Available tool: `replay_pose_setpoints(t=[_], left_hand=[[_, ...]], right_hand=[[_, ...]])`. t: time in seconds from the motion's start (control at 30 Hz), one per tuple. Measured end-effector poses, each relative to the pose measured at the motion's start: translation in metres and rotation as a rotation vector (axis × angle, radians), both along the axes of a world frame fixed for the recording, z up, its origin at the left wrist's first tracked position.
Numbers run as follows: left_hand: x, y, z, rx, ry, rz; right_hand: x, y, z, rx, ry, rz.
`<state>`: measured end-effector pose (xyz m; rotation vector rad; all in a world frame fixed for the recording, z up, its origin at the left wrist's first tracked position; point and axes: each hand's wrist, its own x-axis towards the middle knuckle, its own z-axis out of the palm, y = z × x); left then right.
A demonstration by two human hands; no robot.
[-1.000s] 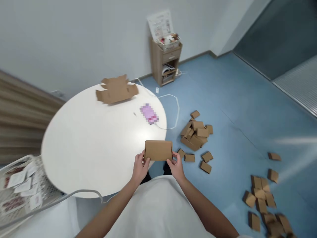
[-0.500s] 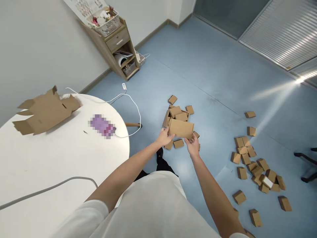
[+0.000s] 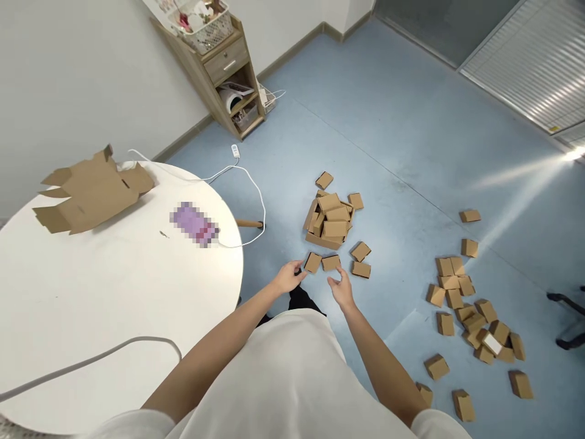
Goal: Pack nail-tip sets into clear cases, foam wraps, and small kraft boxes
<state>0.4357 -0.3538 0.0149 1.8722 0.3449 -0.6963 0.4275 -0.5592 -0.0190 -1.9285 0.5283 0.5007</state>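
Observation:
My left hand (image 3: 289, 278) is open and holds nothing, its fingertips close to the left edge of a small cardboard box (image 3: 313, 263). My right hand (image 3: 341, 289) is also open, its fingers apart at the lower edge of another small cardboard box (image 3: 331, 263); whether they touch it I cannot tell. Just beyond both hands, an open cardboard carton (image 3: 323, 241) stands on the floor, heaped with several small boxes (image 3: 335, 229). Two more small boxes, an upper one (image 3: 361, 251) and a lower one (image 3: 361, 269), lie right of my right hand.
A white round table (image 3: 114, 286) at the left bears a flattened piece of cardboard (image 3: 98, 194), a blurred purple item (image 3: 194, 224) and cables. Many small boxes (image 3: 475, 322) lie scattered on the blue floor at the right. A wooden cabinet (image 3: 228, 67) stands against the wall.
Both hands have let go of the cardboard box they held over the carton and drawn back towards my body. A box now lies at the front of the heap. The view has shifted slightly.

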Motion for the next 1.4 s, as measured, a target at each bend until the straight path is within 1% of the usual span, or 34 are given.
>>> replay_pose_setpoints(t=[0.13, 0.27, 0.4, 0.5, 0.67, 0.77, 0.83, 0.93, 1.03, 1.1, 1.17, 1.23, 1.4], left_hand=[[-0.039, 0.033, 0.008, -0.017, 0.062, 0.159], [-0.085, 0.066, 0.019, -0.001, 0.042, 0.342], [-0.142, 0.092, 0.021, -0.007, -0.008, 0.521], [-0.193, 0.107, 0.022, -0.017, -0.042, 0.672], [-0.283, 0.129, 0.028, -0.027, -0.051, 0.91], [-0.334, 0.143, 0.031, -0.022, -0.068, 1.057], [-0.365, 0.149, 0.032, -0.027, -0.069, 1.16], [-0.404, 0.151, 0.031, -0.053, -0.069, 1.285], [-0.431, 0.153, 0.03, -0.071, -0.094, 1.379], [-0.444, 0.155, 0.029, -0.074, -0.087, 1.436], [-0.453, 0.157, 0.028, -0.08, -0.065, 1.485], [-0.461, 0.158, 0.027, -0.072, -0.046, 1.536], [-0.478, 0.164, 0.023, -0.029, -0.042, 1.703]], right_hand=[[-0.013, 0.017, 0.002, -0.005, 0.03, 0.145], [-0.012, 0.04, 0.004, 0.007, 0.013, 0.304], [-0.015, 0.075, 0.01, 0.057, -0.034, 0.464], [-0.031, 0.104, 0.018, 0.083, -0.079, 0.59], [-0.086, 0.163, 0.034, 0.121, -0.1, 0.804], [-0.13, 0.204, 0.044, 0.169, -0.071, 1.023], [-0.162, 0.23, 0.05, 0.173, -0.069, 1.178], [-0.205, 0.26, 0.06, 0.153, -0.083, 1.403], [-0.231, 0.284, 0.071, 0.15, -0.086, 1.634], [-0.239, 0.298, 0.077, 0.157, -0.09, 1.765], [-0.243, 0.311, 0.079, 0.168, -0.094, 1.856], [-0.244, 0.326, 0.078, 0.185, -0.086, 1.901], [-0.248, 0.365, 0.069, 0.233, 0.01, 1.922]])
